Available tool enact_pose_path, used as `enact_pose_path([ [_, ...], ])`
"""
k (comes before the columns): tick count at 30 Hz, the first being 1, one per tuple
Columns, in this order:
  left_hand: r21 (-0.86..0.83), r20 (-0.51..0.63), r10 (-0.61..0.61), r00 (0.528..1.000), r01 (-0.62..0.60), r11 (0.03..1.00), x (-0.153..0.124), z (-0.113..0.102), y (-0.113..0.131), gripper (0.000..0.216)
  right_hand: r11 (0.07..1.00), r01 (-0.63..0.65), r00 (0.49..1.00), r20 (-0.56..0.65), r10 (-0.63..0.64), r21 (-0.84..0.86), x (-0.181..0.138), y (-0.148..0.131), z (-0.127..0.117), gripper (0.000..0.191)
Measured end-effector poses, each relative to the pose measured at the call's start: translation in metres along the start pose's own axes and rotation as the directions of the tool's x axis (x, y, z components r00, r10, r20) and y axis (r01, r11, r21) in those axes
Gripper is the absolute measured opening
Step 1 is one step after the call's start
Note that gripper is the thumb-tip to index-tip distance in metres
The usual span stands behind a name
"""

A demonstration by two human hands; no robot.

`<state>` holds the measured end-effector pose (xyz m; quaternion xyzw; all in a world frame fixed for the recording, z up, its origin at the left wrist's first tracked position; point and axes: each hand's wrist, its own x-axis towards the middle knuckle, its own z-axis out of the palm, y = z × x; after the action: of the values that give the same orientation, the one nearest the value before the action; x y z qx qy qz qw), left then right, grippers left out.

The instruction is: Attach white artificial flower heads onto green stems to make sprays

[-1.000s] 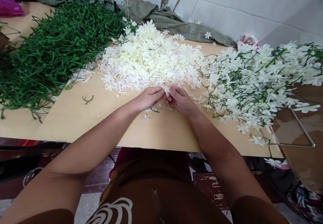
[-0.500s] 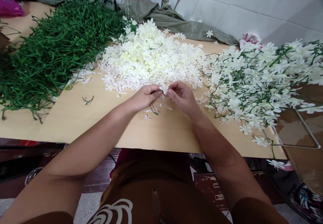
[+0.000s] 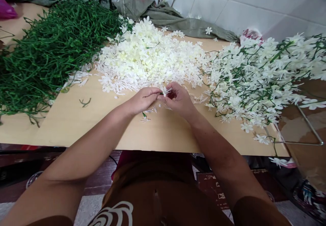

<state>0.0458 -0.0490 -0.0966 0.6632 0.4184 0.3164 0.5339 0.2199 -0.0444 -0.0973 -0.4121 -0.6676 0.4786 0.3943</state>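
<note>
My left hand (image 3: pixel 144 101) and my right hand (image 3: pixel 179 101) meet over the board in front of me, fingertips close together. Between them is a white artificial flower (image 3: pixel 165 91), pinched by the right thumb and fingers, with thin white stamens pointing right. The left thumb and finger are closed on a green plastic stem (image 3: pixel 144 114); its lower end shows beneath that hand, and a bit of green shows at the flower's base. How far the two pieces are joined is hidden by the fingers. Loose white stamens (image 3: pixel 155 108) lie below the hands.
A large heap of green stems (image 3: pixel 58 49) spreads at left. Loose white blossoms (image 3: pixel 150 52) are piled behind my hands, and stemmed flowers (image 3: pixel 249 83) at right, some overhanging the edge. One stem piece (image 3: pixel 85 102) lies apart. Grey cloth (image 3: pixel 173 22) runs along the tiled wall.
The flower has turned from facing up towards me to lying sideways, stamens now pointing right. My right fingers have curled round it, and the stem below my left hand has shifted left.
</note>
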Motion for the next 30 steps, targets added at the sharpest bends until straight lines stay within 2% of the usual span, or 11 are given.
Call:
enact_pose_path([
  [5,0.054,-0.083,0.067,0.994,-0.062,0.997,0.0,-0.002,-0.001,0.026,0.999,0.03,0.999,-0.038,-0.028,0.044,0.002,0.004,-0.005,0.044],
  [8,0.152,-0.159,0.231,0.96,-0.208,0.966,-0.001,-0.009,0.002,0.034,0.998,0.024,0.987,-0.16,-0.016,0.051,0.003,0.002,-0.014,0.046],
  [12,0.276,-0.096,0.429,0.898,-0.39,0.878,-0.004,-0.015,0.008,0.037,0.97,-0.098,0.967,-0.21,0.146,0.224,0.004,0.0,-0.024,0.048],
  [15,0.299,-0.073,0.441,0.894,-0.403,0.865,-0.005,-0.011,0.013,0.033,0.917,-0.208,0.946,-0.168,0.277,0.34,0.002,-0.001,-0.029,0.05],
  [17,0.286,-0.116,0.428,0.896,-0.383,0.878,-0.005,-0.008,0.014,0.033,0.916,-0.238,0.944,-0.146,0.296,0.322,-0.003,-0.001,-0.03,0.05],
  [19,0.223,-0.196,0.411,0.89,-0.368,0.903,-0.005,-0.007,0.013,0.034,0.961,-0.203,0.958,-0.167,0.234,0.186,-0.012,-0.003,-0.029,0.045],
  [21,0.111,-0.296,0.369,0.881,-0.352,0.929,-0.004,-0.009,0.011,0.032,0.987,-0.136,0.976,-0.182,0.118,-0.089,-0.022,-0.004,-0.026,0.034],
  [23,-0.017,-0.383,0.297,0.875,-0.328,0.945,-0.002,-0.012,0.01,0.027,0.908,-0.069,0.992,-0.124,0.019,-0.412,-0.031,-0.003,-0.022,0.023],
  [25,-0.132,-0.428,0.22,0.877,-0.302,0.944,0.0,-0.015,0.012,0.02,0.779,-0.017,1.0,-0.028,-0.001,-0.627,-0.035,0.0,-0.017,0.017],
  [27,-0.233,-0.429,0.157,0.89,-0.277,0.932,0.0,-0.015,0.017,0.013,0.705,0.02,0.999,0.043,0.015,-0.708,-0.034,0.003,-0.013,0.014],
  [30,-0.355,-0.417,0.1,0.904,-0.263,0.897,-0.001,-0.016,0.023,0.01,0.7,0.037,0.997,0.073,0.022,-0.714,-0.025,0.005,-0.015,0.012],
])
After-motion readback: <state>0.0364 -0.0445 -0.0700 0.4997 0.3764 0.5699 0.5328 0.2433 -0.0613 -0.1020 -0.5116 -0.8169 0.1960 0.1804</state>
